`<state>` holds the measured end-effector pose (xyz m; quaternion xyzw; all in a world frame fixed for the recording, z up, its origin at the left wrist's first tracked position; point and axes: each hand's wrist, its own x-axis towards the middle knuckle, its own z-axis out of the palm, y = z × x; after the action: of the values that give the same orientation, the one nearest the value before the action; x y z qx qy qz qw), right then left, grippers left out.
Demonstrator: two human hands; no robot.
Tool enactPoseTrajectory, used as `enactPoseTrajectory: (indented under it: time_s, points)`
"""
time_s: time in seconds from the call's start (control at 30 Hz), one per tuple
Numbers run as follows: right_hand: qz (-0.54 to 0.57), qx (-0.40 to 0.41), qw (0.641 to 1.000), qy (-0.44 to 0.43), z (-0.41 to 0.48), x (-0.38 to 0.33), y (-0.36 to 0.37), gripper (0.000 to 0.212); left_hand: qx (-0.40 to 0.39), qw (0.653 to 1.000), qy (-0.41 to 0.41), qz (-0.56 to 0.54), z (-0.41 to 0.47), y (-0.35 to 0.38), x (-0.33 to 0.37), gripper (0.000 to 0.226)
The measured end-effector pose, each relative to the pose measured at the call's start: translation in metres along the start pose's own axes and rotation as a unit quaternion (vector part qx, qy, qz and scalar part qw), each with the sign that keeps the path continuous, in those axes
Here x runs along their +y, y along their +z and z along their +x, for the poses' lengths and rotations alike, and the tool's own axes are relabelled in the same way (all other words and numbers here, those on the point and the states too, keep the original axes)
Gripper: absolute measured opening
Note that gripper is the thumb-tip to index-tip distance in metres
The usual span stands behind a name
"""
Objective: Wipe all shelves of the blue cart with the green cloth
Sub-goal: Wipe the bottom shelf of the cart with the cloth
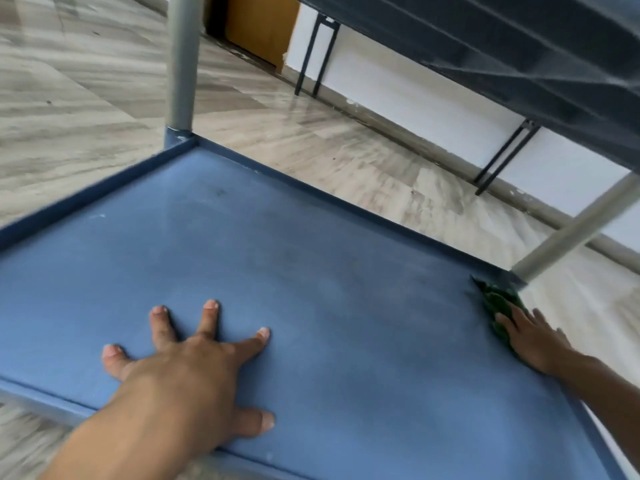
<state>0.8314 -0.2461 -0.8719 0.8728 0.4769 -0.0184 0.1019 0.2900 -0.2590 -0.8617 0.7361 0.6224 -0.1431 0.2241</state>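
A lower shelf of the blue cart [311,258] fills the view, dusty and smudged toward its far side. My left hand [183,368] lies flat on the shelf near the front edge, fingers spread, holding nothing. My right hand [533,337] presses the green cloth [498,299] onto the shelf at its far right corner, beside a grey post [575,230]. Most of the cloth is hidden under the hand. The underside of the shelf above [519,57] shows at the top right.
Another grey post [181,64] rises from the shelf's far left corner. Beyond the cart lies pale wood-look floor [86,98]. Black table legs [317,53] stand by a white wall, with a wooden door [259,26] at the back.
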Motion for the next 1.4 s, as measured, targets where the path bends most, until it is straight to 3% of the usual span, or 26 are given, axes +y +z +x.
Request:
enactPoseTrajectory:
  time_s: [0.17, 0.37, 0.5, 0.53, 0.6, 0.63, 0.7, 0.77, 0.93, 1.13, 1.2, 1.3, 1.4]
  points:
    - [0.049, 0.013, 0.998, 0.034, -0.062, 0.003, 0.011, 0.060, 0.049, 0.998, 0.028, 0.040, 0.017, 0.015, -0.004, 0.101]
    - [0.124, 0.027, 0.991, 0.035, -0.173, 0.013, 0.028, 0.060, 0.090, 0.995, 0.022, 0.046, 0.043, 0.035, -0.016, 0.091]
    - [0.155, 0.063, 0.986, -0.023, -0.249, 0.025, 0.049, 0.058, 0.122, 0.991, 0.012, 0.046, 0.052, 0.043, -0.018, 0.093]
    - [0.179, 0.116, 0.976, -0.038, -0.260, 0.022, 0.056, 0.053, 0.138, 0.989, 0.008, 0.044, 0.052, 0.045, -0.021, 0.092]
    - [0.168, 0.126, 0.976, -0.052, -0.277, 0.017, 0.052, 0.033, 0.162, 0.986, 0.013, 0.023, 0.054, 0.050, -0.018, 0.093]
    - [0.142, 0.121, 0.980, -0.074, -0.278, 0.015, 0.048, 0.043, 0.163, 0.986, 0.020, 0.014, 0.053, 0.052, -0.019, 0.096]
    - [0.149, 0.094, 0.983, -0.046, -0.270, 0.020, 0.043, 0.043, 0.149, 0.988, 0.043, 0.008, 0.054, 0.055, -0.019, 0.097]
    - [0.152, 0.115, 0.982, -0.008, -0.256, 0.029, 0.048, 0.049, 0.138, 0.989, 0.039, 0.023, 0.053, 0.056, -0.020, 0.098]
    - [0.123, 0.079, 0.989, -0.003, -0.173, 0.019, 0.040, 0.054, 0.158, 0.986, 0.044, 0.037, 0.040, 0.048, -0.022, 0.090]
    - [0.096, 0.073, 0.993, 0.017, -0.015, 0.000, 0.015, 0.051, 0.066, 0.997, 0.038, 0.018, 0.001, 0.016, -0.007, 0.099]
    - [0.135, 0.060, 0.988, 0.040, 0.031, 0.003, 0.022, 0.052, 0.042, 0.998, 0.044, 0.012, 0.000, 0.009, -0.002, 0.098]
    - [0.129, 0.046, 0.990, 0.042, 0.073, -0.023, 0.038, 0.056, 0.020, 0.999, 0.049, 0.011, -0.002, 0.003, -0.002, 0.096]
    - [0.125, 0.054, 0.991, -0.006, 0.081, -0.102, 0.021, 0.056, 0.012, 0.998, 0.055, -0.001, -0.003, 0.004, -0.004, 0.096]
